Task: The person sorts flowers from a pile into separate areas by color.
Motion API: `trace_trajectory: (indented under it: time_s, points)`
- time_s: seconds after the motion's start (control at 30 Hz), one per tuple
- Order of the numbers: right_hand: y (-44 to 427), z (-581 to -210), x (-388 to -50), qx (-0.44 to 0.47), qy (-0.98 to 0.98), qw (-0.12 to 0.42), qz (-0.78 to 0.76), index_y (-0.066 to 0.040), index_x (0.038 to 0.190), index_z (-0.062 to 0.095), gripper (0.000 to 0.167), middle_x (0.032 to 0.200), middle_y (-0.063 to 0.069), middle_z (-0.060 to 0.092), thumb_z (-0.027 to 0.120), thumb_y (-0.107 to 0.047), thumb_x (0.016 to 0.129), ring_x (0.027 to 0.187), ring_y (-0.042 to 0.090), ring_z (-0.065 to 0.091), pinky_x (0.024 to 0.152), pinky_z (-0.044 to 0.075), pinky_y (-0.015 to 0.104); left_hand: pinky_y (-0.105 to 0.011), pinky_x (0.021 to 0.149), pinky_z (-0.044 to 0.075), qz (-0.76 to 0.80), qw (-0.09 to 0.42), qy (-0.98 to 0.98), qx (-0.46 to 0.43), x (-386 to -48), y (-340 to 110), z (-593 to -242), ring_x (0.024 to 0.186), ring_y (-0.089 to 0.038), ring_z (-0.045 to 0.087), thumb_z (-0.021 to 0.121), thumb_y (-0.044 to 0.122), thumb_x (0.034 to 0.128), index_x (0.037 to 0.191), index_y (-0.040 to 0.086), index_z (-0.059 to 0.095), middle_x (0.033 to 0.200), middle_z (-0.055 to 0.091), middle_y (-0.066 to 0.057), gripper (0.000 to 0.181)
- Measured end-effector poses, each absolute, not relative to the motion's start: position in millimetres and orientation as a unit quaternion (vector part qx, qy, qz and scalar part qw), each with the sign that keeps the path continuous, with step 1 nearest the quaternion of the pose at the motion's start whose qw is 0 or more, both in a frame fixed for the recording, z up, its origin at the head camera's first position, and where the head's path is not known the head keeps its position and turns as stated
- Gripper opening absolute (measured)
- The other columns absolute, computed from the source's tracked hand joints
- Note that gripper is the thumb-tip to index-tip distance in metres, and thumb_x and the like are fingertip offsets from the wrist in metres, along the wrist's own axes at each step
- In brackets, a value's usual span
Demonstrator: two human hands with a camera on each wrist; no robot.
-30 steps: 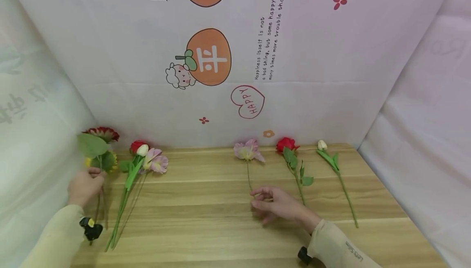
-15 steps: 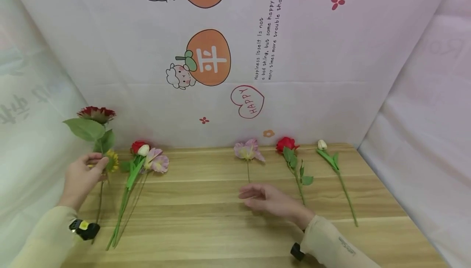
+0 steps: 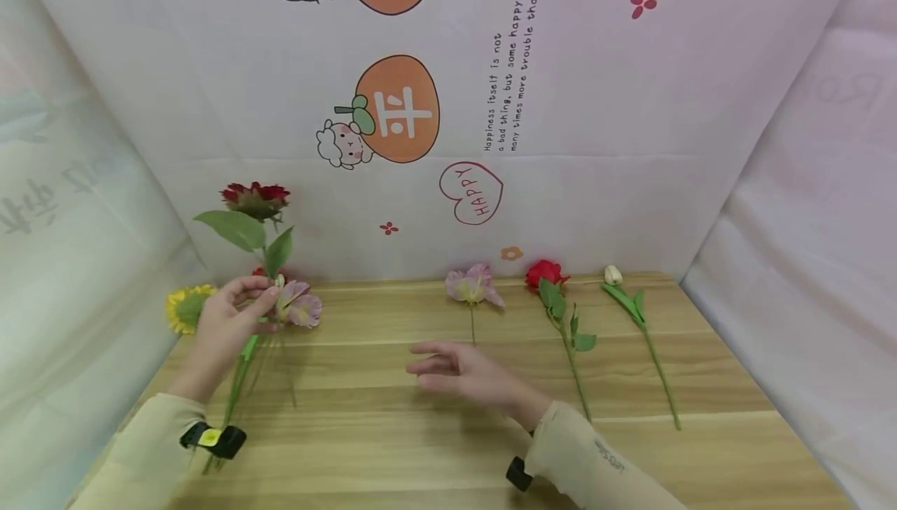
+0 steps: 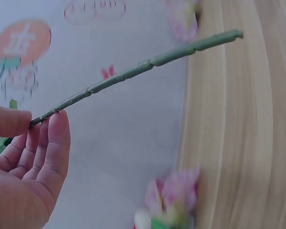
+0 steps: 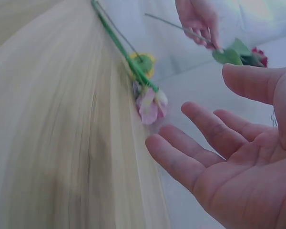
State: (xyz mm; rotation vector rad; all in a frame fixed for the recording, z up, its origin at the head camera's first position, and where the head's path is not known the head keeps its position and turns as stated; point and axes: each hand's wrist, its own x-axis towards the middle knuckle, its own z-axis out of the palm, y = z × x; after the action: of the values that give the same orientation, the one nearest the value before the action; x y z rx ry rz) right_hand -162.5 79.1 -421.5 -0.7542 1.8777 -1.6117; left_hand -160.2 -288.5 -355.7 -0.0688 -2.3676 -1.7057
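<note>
My left hand [image 3: 227, 327] pinches the green stem [image 4: 119, 78] of a dark red artificial flower [image 3: 255, 200] between thumb and fingers. The flower is raised and upright, with two broad leaves below its bloom. Behind that hand lies a bunch with a pink-purple flower [image 3: 301, 307], a red bloom and a white tulip, partly hidden. A yellow sunflower [image 3: 188, 307] lies left of the hand. My right hand [image 3: 480, 378] hovers over the middle of the table, holding nothing, its fingers loosely extended in the right wrist view. Nearest to it is a single pink-purple flower [image 3: 473, 288].
Farther right on the wooden table [image 3: 392, 448] lie a red rose [image 3: 545, 275] and a white tulip [image 3: 613, 275], stems toward me. A white printed cloth [image 3: 575, 144] stands as a wall behind, and more white cloth hangs at both sides.
My left hand has lifted the dark red flower and carried it right, over the bunch, leaving the sunflower lying at the left. My right hand has moved left, away from the single pink-purple flower's stem.
</note>
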Motion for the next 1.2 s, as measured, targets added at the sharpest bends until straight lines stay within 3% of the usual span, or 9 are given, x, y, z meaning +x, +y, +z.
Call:
trace_trajectory:
  time_s: [0.17, 0.33, 0.63, 0.83, 1.2]
  points:
    - [53.4, -420.5, -160.0, -0.276, 0.673, 0.286, -0.624, -0.008, 0.148, 0.049, 0.048, 0.139, 0.017, 0.060, 0.062, -0.017, 0.104, 0.124, 0.024, 0.060, 0.104, 0.050, 0.039, -0.031, 0.071, 0.062, -0.611, 0.081, -0.787, -0.040, -160.8, -254.6, -357.7, 0.084, -0.010, 0.067, 0.062, 0.024, 0.1038, 0.126, -0.008, 0.050, 0.102, 0.064, 0.005, 0.040]
    - [30.4, -423.2, -156.6, -0.261, 0.651, 0.292, -0.650, -0.003, 0.145, 0.052, 0.045, 0.136, 0.019, 0.061, 0.062, -0.012, 0.102, 0.122, 0.033, 0.061, 0.100, 0.053, 0.048, -0.032, 0.070, 0.062, -0.635, 0.060, -0.768, -0.049, -162.6, -224.2, -364.3, 0.085, -0.015, 0.066, 0.062, 0.022, 0.1037, 0.125, -0.008, 0.052, 0.104, 0.062, -0.009, 0.038]
    - [6.8, -431.4, -149.5, -0.219, 0.632, 0.276, -0.690, 0.009, 0.134, 0.057, 0.037, 0.120, 0.025, 0.064, 0.064, -0.003, 0.100, 0.102, 0.037, 0.069, 0.089, 0.058, 0.051, -0.033, 0.068, 0.063, -0.660, 0.041, -0.746, -0.075, -168.8, -191.2, -376.9, 0.080, -0.017, 0.067, 0.064, 0.012, 0.1018, 0.120, -0.010, 0.057, 0.098, 0.063, -0.007, 0.029]
    - [6.5, -431.0, -142.6, -0.191, 0.628, 0.270, -0.704, 0.005, 0.126, 0.062, 0.029, 0.109, 0.020, 0.067, 0.067, -0.003, 0.098, 0.086, 0.022, 0.070, 0.082, 0.061, 0.048, -0.032, 0.067, 0.062, -0.666, 0.036, -0.741, -0.078, -167.7, -184.4, -380.4, 0.080, -0.020, 0.068, 0.063, 0.010, 0.1019, 0.120, -0.009, 0.057, 0.099, 0.063, -0.009, 0.027]
    - [5.0, -431.1, -140.0, -0.185, 0.619, 0.254, -0.720, 0.002, 0.120, 0.061, 0.025, 0.101, 0.009, 0.067, 0.068, -0.002, 0.097, 0.087, 0.024, 0.071, 0.084, 0.060, 0.052, -0.031, 0.065, 0.062, -0.671, 0.031, -0.736, -0.086, -171.0, -180.3, -385.5, 0.078, -0.017, 0.067, 0.065, 0.013, 0.1011, 0.120, -0.007, 0.059, 0.099, 0.064, -0.007, 0.029]
